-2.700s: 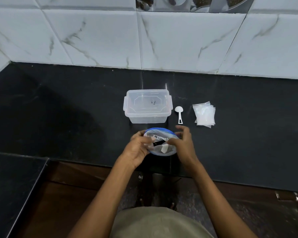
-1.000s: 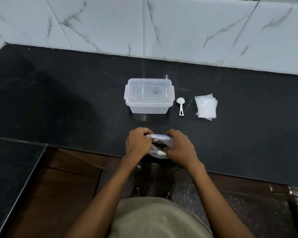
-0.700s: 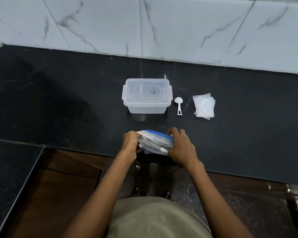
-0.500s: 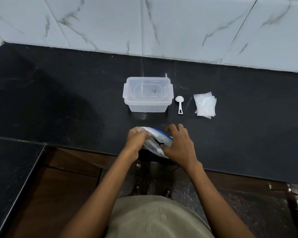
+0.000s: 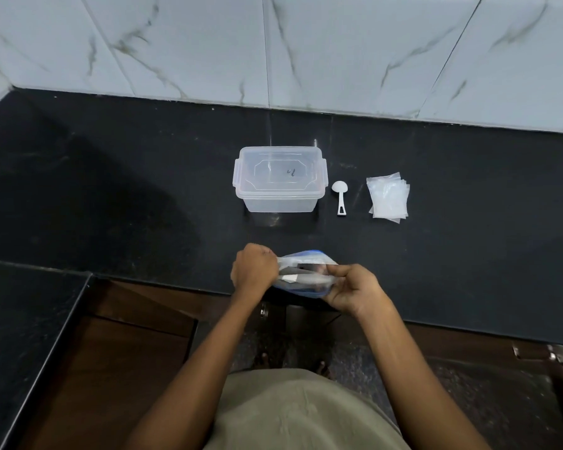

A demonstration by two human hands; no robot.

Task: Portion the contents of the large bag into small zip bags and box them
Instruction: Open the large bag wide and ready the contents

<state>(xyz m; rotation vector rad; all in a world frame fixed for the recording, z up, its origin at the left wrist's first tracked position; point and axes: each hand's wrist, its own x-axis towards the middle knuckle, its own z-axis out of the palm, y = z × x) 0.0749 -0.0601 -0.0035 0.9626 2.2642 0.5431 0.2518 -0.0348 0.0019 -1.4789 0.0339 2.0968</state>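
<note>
Fingers of our left hand were curled tight round the left end of the large clear plastic bag with the blue zip edge, and our right hand pinched its right end, thumb and fingers closed on the plastic. We held the bag between both hands at the near edge of the black stone counter, about midway along it; we could not tell whether it rested on the stone. Beyond it, toward the middle of the counter, stood the clear rectangular plastic box with its clip lid on. Just right of the box lay the small white plastic scoop, and further right the stack of small clear zip bags, well apart from our hands.
</note>
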